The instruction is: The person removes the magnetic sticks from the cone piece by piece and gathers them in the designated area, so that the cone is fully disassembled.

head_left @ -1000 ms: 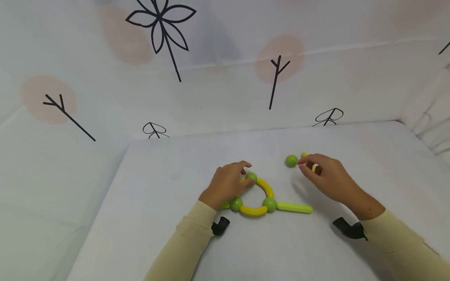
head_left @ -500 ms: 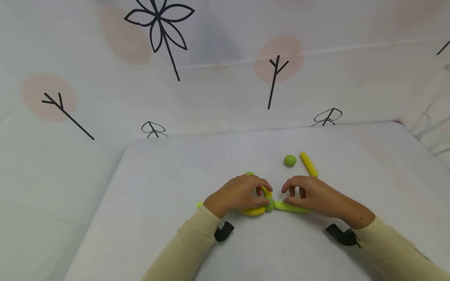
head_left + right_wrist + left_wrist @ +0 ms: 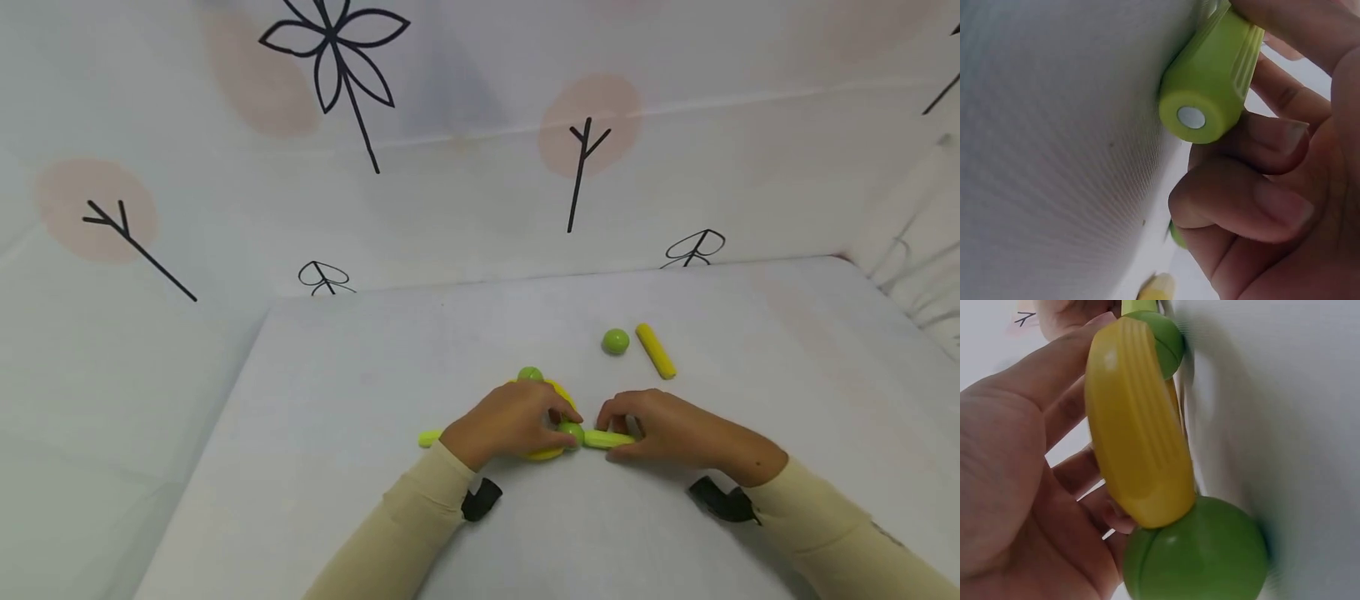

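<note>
A ring of curved yellow rods and green balls lies on the table, partly hidden under my left hand. Thumb and fingers of that hand pinch the green ball at the ring's right corner. A straight light-green rod runs rightward from this ball, and my right hand grips it between thumb and fingers. In the right wrist view the light-green rod shows a silver disc in its end. Another green ball of the ring is large in the left wrist view.
Behind the right hand lie a loose green ball and a straight yellow rod. A second light-green rod sticks out left of the left hand. A patterned white cloth hangs behind the white table.
The right hand has let go of the yellow rod, come toward me and taken hold of the light-green rod. The left hand has shifted right from the ring's top to its right corner ball.
</note>
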Available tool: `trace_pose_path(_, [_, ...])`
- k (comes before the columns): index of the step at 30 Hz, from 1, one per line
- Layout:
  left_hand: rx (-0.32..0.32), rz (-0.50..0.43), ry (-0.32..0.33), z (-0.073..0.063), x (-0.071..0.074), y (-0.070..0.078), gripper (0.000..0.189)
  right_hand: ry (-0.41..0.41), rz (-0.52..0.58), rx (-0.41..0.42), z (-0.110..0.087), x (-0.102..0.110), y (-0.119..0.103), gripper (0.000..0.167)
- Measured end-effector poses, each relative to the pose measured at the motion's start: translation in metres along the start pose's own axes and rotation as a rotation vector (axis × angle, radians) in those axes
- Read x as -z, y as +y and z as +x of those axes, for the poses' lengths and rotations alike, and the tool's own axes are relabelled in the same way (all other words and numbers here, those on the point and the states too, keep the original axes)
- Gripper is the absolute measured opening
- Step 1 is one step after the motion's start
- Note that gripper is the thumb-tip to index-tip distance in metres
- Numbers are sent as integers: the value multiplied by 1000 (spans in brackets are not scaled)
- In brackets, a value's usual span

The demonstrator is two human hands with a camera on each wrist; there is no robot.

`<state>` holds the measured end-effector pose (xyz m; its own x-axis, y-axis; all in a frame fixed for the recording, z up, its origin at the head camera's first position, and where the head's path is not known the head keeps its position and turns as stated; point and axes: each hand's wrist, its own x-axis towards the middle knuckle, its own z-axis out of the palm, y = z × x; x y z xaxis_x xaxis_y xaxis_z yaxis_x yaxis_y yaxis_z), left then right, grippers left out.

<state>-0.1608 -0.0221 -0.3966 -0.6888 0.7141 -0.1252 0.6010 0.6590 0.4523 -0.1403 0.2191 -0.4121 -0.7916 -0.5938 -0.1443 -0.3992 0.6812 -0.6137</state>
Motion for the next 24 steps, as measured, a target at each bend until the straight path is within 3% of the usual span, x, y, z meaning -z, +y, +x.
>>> trace_pose_path(16, [14, 27, 8, 0, 1, 3, 28, -79, 83, 104, -4, 3, 6, 12])
trace_pose_path(24, [48, 13, -5, 0, 2, 4, 27, -118, 152, 115, -4, 6, 10, 13])
